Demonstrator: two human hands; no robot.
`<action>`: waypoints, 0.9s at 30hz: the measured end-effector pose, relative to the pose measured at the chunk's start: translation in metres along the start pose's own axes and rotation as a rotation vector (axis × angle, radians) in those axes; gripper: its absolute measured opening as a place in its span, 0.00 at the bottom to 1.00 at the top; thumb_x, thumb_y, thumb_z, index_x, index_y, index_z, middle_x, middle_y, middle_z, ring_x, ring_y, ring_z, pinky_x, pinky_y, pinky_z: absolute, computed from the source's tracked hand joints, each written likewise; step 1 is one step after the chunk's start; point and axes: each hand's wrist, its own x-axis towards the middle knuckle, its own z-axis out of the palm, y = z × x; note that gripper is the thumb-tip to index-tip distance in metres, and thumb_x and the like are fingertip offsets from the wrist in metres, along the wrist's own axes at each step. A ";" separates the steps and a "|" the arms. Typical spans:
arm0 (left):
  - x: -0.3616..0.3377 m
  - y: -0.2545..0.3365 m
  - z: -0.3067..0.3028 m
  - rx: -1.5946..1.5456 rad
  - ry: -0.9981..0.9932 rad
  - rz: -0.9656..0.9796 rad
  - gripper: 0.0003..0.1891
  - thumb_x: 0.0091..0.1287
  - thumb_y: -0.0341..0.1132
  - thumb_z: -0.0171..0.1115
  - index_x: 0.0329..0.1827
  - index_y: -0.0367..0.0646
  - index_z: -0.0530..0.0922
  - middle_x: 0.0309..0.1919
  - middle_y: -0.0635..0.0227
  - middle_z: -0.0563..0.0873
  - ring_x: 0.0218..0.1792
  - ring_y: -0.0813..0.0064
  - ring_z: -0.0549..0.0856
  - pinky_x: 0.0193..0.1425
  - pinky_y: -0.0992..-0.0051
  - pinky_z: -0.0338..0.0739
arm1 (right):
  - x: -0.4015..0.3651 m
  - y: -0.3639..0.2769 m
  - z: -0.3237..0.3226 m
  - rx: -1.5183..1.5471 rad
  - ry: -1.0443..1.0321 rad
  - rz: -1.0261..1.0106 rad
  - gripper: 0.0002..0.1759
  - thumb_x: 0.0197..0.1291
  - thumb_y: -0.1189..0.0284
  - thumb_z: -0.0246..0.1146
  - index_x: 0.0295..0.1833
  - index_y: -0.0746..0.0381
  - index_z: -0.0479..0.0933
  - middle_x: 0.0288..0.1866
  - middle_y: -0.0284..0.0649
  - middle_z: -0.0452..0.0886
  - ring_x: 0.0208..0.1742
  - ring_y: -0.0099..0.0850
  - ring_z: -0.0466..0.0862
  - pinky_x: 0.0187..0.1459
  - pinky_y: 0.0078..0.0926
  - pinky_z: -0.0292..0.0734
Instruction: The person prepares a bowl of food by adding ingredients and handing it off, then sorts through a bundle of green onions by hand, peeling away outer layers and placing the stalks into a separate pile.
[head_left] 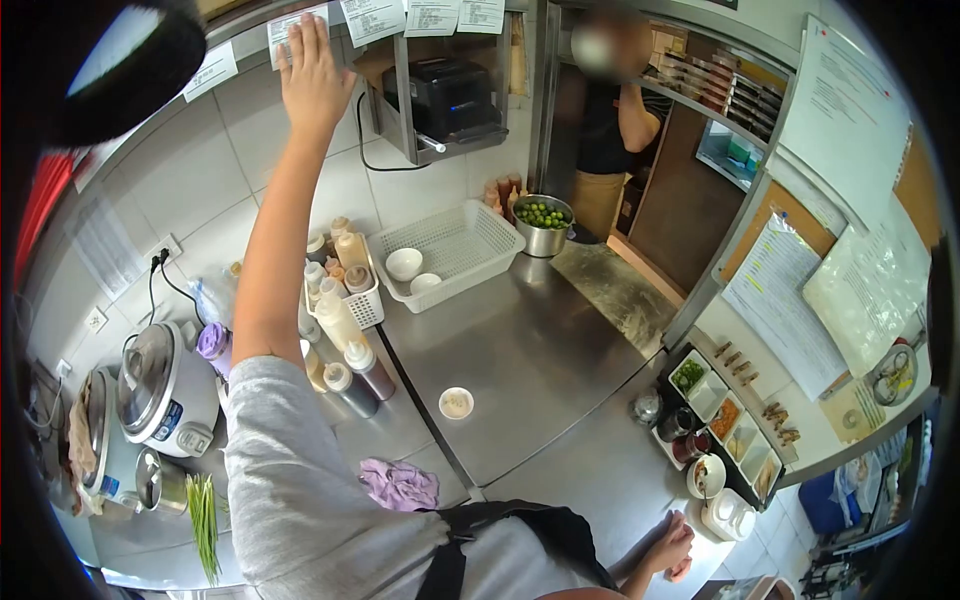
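Observation:
My left hand (312,82) is raised high at the upper left, fingers stretched out and flat over a printed paper ticket (290,32) on the rail. Other tickets (373,18) hang to its right, and one more ticket (212,70) hangs to its left. Low at the right, my right hand (668,548) is by the counter edge with fingers curled closed; whether anything is inside them is hidden. Closest to it are a white lidded container (729,514) and a white bowl (706,476) with food in it.
On the steel counter (520,340) are a small white cup (456,403), a purple cloth (400,484), squeeze bottles (340,320), a white basket (450,250) with bowls, and a pot of limes (543,225). Rice cookers (168,390) stand left. A person (605,130) stands beyond the opening.

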 end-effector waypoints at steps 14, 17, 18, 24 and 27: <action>-0.002 -0.071 -0.034 -0.013 0.179 -0.241 0.41 0.61 0.49 0.59 0.74 0.41 0.56 0.75 0.60 0.57 0.76 0.59 0.55 0.76 0.49 0.43 | -0.006 0.000 -0.001 0.090 0.013 -0.127 0.22 0.61 0.55 0.62 0.38 0.67 0.77 0.33 0.49 0.81 0.39 0.45 0.79 0.45 0.39 0.72; -0.015 -0.096 -0.030 0.057 0.155 -0.180 0.41 0.61 0.49 0.59 0.75 0.41 0.55 0.76 0.60 0.56 0.76 0.60 0.55 0.76 0.51 0.44 | -0.006 -0.001 -0.008 0.078 -0.174 -0.224 0.15 0.61 0.64 0.59 0.34 0.68 0.76 0.31 0.47 0.80 0.37 0.44 0.77 0.44 0.38 0.71; -0.017 -0.099 -0.029 0.064 0.143 -0.137 0.41 0.61 0.49 0.59 0.75 0.41 0.55 0.76 0.60 0.55 0.76 0.60 0.55 0.76 0.51 0.44 | -0.006 0.000 -0.003 0.121 -0.156 -0.209 0.14 0.61 0.67 0.57 0.33 0.68 0.75 0.31 0.47 0.79 0.37 0.43 0.77 0.44 0.38 0.71; -0.018 -0.091 -0.037 0.141 0.008 -0.083 0.47 0.57 0.50 0.65 0.76 0.41 0.52 0.76 0.61 0.54 0.75 0.60 0.57 0.76 0.53 0.49 | -0.036 -0.044 0.024 0.589 -0.276 -0.045 0.12 0.61 0.73 0.51 0.32 0.70 0.74 0.32 0.48 0.80 0.36 0.38 0.78 0.46 0.36 0.70; -0.017 -0.074 -0.034 0.104 -0.040 -0.049 0.50 0.55 0.51 0.67 0.76 0.40 0.51 0.76 0.60 0.54 0.75 0.60 0.57 0.76 0.53 0.49 | -0.062 -0.059 0.048 0.525 -0.312 -0.175 0.11 0.60 0.72 0.51 0.36 0.69 0.75 0.35 0.47 0.79 0.40 0.40 0.78 0.49 0.35 0.70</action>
